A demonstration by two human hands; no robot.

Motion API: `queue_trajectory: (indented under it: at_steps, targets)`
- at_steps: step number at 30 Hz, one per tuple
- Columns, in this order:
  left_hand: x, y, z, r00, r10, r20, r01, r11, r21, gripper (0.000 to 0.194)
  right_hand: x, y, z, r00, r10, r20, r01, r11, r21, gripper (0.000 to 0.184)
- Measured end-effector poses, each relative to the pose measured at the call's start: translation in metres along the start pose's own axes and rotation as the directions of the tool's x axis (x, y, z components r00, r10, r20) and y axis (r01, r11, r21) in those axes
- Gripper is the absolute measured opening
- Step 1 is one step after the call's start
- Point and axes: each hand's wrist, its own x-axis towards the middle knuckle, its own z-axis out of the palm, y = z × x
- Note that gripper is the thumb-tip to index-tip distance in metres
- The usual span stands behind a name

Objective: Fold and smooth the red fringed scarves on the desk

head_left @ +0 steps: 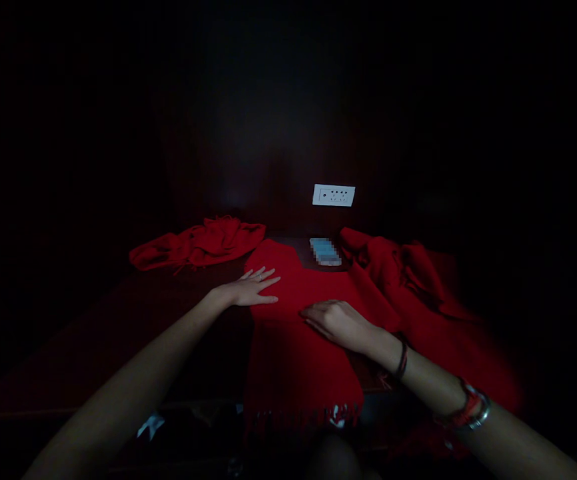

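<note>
Red scarf under left hand, grip flat and loose, and right hand, grip unclear

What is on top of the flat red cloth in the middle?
The left hand, fingers spread, and the right hand lie on the red cloth. What they cover beneath cannot be seen.

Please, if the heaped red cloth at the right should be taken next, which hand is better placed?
Probably the right hand: it is over the flat red cloth, nearer to the heaped red cloth. The left hand lies spread at the flat cloth's left edge, farther away.
</note>
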Motion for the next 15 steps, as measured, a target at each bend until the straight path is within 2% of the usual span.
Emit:
queue_trajectory:
  at_steps: [2,4,7,10,15]
  targets:
    - [0.000,0.006,0.003,0.999,-0.007,-0.047,0.008,1.000,0.006,0.066,0.010,0.010,-0.005,0.994,0.106,-0.038,-0.103,0.992,0.078,0.039]
    - [0.001,0.015,0.006,0.995,-0.020,-0.096,0.019,1.000,-0.012,0.063,0.021,0.021,-0.003,0.967,0.252,-0.033,-0.245,0.959,0.142,0.053]
    - [0.003,0.025,0.009,0.994,-0.088,-0.065,0.085,0.995,-0.041,0.071,0.032,0.036,0.013,0.905,0.400,0.148,-0.422,0.888,0.181,0.063]
    - [0.003,0.028,0.007,0.993,-0.114,0.018,0.114,0.993,-0.023,0.085,0.029,0.047,0.032,0.860,0.438,0.261,-0.485,0.861,0.154,0.063]
    - [-0.001,0.030,0.003,0.995,-0.085,0.050,0.086,0.996,-0.013,0.094,0.013,0.061,0.040,0.847,0.459,0.269,-0.504,0.854,0.131,0.065]
